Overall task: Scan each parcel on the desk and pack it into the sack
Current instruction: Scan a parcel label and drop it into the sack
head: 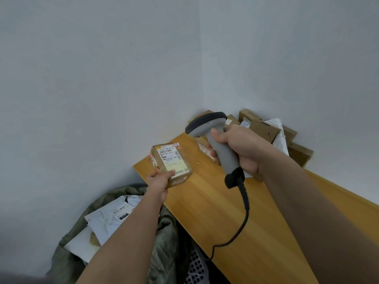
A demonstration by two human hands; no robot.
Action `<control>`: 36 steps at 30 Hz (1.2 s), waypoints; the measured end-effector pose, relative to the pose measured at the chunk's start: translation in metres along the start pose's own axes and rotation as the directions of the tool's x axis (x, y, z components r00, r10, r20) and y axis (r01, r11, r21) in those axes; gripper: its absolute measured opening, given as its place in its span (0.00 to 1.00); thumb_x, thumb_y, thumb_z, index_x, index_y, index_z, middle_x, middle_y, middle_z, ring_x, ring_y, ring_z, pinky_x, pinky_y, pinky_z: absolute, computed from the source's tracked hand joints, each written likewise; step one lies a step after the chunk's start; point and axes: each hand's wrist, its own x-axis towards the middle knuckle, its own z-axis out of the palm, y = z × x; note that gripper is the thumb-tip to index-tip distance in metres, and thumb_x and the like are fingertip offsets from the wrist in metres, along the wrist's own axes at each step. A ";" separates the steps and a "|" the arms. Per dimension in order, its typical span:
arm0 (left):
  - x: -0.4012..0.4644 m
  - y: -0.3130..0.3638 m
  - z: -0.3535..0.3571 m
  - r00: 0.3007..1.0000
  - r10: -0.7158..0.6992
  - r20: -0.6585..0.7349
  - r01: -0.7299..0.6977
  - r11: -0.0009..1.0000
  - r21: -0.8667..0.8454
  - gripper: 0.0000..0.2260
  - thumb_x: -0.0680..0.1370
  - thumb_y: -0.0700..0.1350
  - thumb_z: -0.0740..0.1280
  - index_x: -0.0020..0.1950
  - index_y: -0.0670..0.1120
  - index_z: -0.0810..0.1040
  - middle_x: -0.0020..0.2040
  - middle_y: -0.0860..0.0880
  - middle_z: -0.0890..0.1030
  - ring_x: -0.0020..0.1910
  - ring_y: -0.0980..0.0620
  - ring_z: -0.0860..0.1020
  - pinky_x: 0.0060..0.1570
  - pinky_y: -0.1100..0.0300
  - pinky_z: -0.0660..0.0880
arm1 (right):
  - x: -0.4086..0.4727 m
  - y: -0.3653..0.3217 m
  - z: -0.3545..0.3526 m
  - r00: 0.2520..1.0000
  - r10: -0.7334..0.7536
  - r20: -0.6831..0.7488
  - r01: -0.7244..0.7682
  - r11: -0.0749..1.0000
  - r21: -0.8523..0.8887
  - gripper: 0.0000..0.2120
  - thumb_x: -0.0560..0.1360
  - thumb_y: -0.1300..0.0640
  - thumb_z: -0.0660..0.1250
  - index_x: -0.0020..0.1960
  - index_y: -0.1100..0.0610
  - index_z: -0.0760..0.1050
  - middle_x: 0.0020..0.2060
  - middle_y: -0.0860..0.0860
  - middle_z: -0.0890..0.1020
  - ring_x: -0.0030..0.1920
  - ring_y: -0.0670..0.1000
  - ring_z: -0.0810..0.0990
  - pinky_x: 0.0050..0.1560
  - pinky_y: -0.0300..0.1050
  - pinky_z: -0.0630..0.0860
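Gripping a small brown parcel (171, 163) in our left hand (159, 182) above the table (235, 218), we clenched the scanner (215, 144) in our right hand (242, 148).

Bare stretch of the orange-brown wooden desk top (242, 222): open along the near and middle part, crossed only by the black coiled scanner cable (244, 218) hanging over the desk edge.

Far corner against the pale grey walls (102, 68): blocked by a heap of brown cardboard parcels (264, 130) and a white plastic mailer (281, 138), packed close together.

Below the desk's left end: the mouth of the olive-green woven sack (164, 238), partly filled with white mailer bags (110, 218); the left forearm (127, 232) lies across the opening.

Beside the sack: a white perforated plastic crate (195, 267), close against the desk edge.
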 end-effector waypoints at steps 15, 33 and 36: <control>0.004 0.003 -0.030 1.000 -0.021 -0.016 0.021 1.000 -0.004 0.29 0.71 0.36 0.75 0.62 0.47 0.60 0.64 0.41 0.73 0.58 0.43 0.77 0.65 0.45 0.72 | 0.007 0.005 0.011 0.999 0.016 0.050 -0.018 0.999 0.031 0.13 0.82 0.53 0.63 0.56 0.64 0.73 0.43 0.57 0.78 0.37 0.51 0.78 0.36 0.44 0.77; -0.001 -0.039 -0.208 0.916 -0.061 -0.396 0.073 0.997 0.017 0.21 0.74 0.45 0.72 0.66 0.43 0.73 0.58 0.43 0.81 0.51 0.45 0.80 0.41 0.55 0.74 | 0.095 0.166 0.074 0.911 0.348 0.219 -0.355 0.935 -0.010 0.04 0.75 0.68 0.69 0.42 0.64 0.76 0.32 0.57 0.78 0.28 0.51 0.73 0.30 0.44 0.75; 0.005 -0.042 -0.222 0.948 -0.039 -0.317 0.053 0.998 0.035 0.21 0.74 0.45 0.73 0.65 0.44 0.74 0.58 0.43 0.81 0.54 0.45 0.80 0.44 0.56 0.74 | 0.100 0.191 0.089 0.890 0.410 0.199 -0.437 0.892 0.117 0.01 0.76 0.69 0.67 0.47 0.65 0.76 0.34 0.59 0.79 0.27 0.51 0.75 0.28 0.42 0.75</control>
